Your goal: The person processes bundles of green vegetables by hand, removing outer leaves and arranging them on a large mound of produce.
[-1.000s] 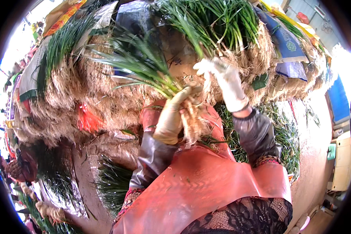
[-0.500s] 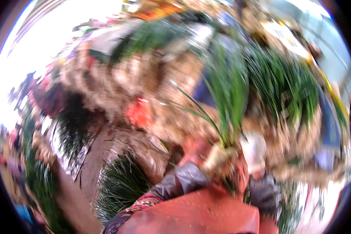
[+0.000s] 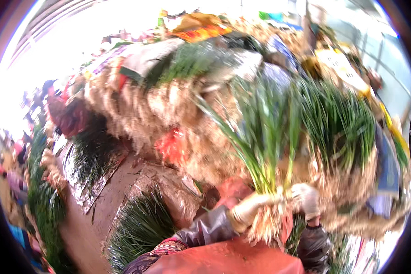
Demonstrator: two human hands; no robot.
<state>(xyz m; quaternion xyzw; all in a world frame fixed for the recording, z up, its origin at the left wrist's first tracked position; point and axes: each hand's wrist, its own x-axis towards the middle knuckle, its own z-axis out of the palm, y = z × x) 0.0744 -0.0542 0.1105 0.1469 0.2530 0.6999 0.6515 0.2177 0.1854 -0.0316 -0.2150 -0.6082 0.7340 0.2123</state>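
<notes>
Left hand [image 3: 251,209] and right hand [image 3: 307,199], both gloved, are closed around one bunch of green onions [image 3: 269,150], held upright in front of the orange apron [image 3: 228,260], roots hanging below the fists. Behind stands a heap of rooted bunches [image 3: 169,114]. A crumpled red bag [image 3: 171,146] lies at the heap's left; a yellow package [image 3: 338,64] sits upper right, blurred.

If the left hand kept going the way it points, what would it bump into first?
The left hand points rightward across the bunch of greens it grips. Going on, it would most likely meet the right hand, which holds the same bunch just beside it. The picture is blurred, so depth is uncertain.
</notes>
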